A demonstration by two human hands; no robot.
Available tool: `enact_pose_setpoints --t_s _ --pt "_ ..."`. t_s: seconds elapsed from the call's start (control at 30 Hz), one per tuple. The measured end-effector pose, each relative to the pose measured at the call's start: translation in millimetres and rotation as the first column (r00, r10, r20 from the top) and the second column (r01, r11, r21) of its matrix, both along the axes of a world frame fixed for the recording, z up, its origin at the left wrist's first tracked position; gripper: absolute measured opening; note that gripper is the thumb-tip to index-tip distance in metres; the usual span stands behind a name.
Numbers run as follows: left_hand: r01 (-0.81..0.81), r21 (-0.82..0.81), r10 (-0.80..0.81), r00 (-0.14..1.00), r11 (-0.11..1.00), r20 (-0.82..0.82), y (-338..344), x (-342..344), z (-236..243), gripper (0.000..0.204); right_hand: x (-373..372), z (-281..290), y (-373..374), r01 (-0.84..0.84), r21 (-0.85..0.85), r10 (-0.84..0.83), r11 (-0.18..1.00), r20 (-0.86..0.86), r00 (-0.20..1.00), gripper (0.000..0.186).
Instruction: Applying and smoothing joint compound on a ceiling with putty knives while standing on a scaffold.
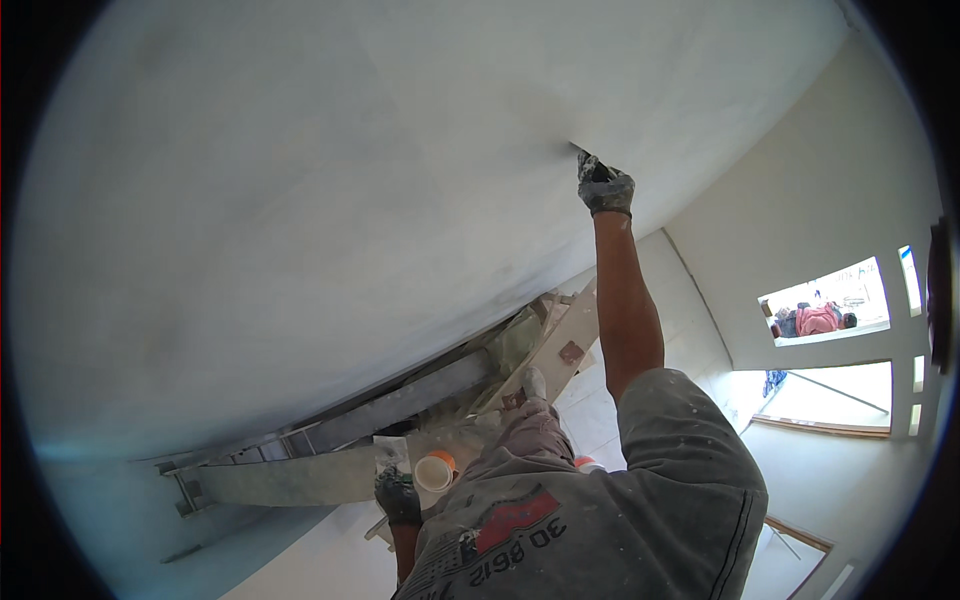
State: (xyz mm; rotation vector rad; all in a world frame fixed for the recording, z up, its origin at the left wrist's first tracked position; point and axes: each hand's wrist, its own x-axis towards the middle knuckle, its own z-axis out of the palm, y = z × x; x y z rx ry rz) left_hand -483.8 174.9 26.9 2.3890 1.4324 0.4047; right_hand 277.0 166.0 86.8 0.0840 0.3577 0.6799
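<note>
My right hand [606,190], in a dark glove smeared with white, reaches up at the end of a straight arm. Its fingers are closed around a putty knife [577,148], whose thin blade meets the broad pale plastered wall [400,200]. Low in front of my body, my left hand [398,498], also in a dark smeared glove, grips another putty knife [391,454]. That one has a wide, flat, whitish blade pointing up. Just right of it is an orange and white bucket [434,472]; I cannot make out what is in it.
Below me a long plank [290,478] and a ladder-like frame [180,488] run along the wall's foot. My shoe [535,383] is by a pale board [560,350] with debris around it. Window openings [828,303] and a doorway [825,400] stand at right.
</note>
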Motion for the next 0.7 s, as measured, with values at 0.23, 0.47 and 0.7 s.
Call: enact_pose_setpoints --t_s 0.23,0.47,0.7 --pt "0.085 -0.061 -0.084 0.996 0.995 0.007 1 59 9 0.030 -42 -35 -30 0.152 -0.779 0.091 0.608 0.259 0.962 0.037" --pt "-0.043 -0.084 0.037 0.996 0.996 -0.079 -5 81 25 0.017 -17 25 26 0.373 -0.666 0.102 0.646 0.560 0.822 0.029" --pt "0.051 -0.051 -0.053 0.998 0.997 -0.028 -11 108 24 0.014 -11 -64 -24 0.632 -0.716 0.209 0.296 0.694 0.689 0.032"
